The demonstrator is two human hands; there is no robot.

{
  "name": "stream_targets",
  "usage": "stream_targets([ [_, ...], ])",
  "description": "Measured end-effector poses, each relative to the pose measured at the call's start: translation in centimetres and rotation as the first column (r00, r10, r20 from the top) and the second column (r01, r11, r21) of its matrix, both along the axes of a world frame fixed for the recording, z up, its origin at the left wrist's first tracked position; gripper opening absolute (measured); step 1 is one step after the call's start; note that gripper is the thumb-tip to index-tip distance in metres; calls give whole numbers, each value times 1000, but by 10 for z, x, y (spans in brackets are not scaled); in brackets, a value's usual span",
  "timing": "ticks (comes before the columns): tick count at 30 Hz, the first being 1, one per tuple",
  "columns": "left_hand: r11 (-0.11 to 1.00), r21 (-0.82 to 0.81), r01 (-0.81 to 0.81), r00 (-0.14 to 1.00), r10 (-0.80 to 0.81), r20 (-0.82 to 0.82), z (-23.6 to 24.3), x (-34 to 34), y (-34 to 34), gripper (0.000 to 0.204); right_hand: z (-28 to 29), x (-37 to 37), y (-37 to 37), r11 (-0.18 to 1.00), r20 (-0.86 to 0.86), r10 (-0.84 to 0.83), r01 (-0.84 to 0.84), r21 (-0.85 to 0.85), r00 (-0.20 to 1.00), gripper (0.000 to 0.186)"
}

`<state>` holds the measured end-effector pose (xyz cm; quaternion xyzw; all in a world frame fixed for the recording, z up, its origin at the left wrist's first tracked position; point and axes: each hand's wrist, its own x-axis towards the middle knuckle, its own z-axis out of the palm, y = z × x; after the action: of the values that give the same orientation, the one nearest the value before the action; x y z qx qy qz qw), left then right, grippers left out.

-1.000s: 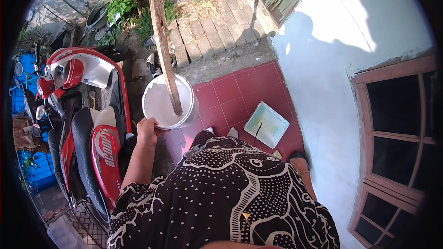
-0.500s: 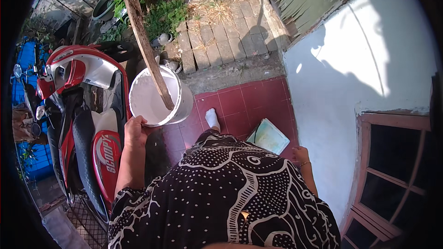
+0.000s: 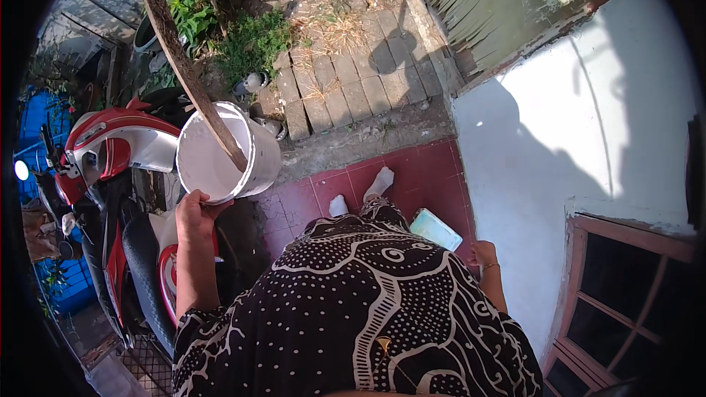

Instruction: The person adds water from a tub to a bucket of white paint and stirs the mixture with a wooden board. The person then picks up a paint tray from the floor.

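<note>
My left hand (image 3: 197,215) grips the near rim of a white plastic bucket (image 3: 266,158), fingers curled over the edge. A long, rough wooden stick (image 3: 176,59) leans out of the bucket, its lower end inside against the wall. On the right, my right hand (image 3: 483,254) is closed at my side, close to the white wall. Whatever it holds, if anything, is hidden. Just left of it is a pale, whitish-green rectangular container (image 3: 435,229), partly covered by my patterned clothing. Whether that hand is joined to the container I cannot tell.
A red and white scooter (image 3: 121,147) stands close on the left. My feet in white socks (image 3: 379,182) are on red floor tiles (image 3: 298,209). Paving bricks (image 3: 353,70) and green plants (image 3: 261,40) lie ahead. A white wall (image 3: 515,154) with a framed window (image 3: 618,287) borders the right.
My left hand, the bucket and the stick have shifted left, and the stick's top leans further left. A second socked foot now shows ahead. The ground has slid lower in view.
</note>
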<state>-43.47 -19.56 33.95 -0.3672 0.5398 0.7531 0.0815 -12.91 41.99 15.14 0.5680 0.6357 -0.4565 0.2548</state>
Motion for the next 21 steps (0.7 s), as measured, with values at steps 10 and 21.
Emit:
stream_targets([
  [10,991,5,-131,991,131,-17,11,-40,41,38,68,-151,101,973,-237,80,-23,231,968,41],
  [21,970,68,-233,971,235,-31,9,-71,69,40,184,-314,129,959,-678,-158,275,68,718,79],
])
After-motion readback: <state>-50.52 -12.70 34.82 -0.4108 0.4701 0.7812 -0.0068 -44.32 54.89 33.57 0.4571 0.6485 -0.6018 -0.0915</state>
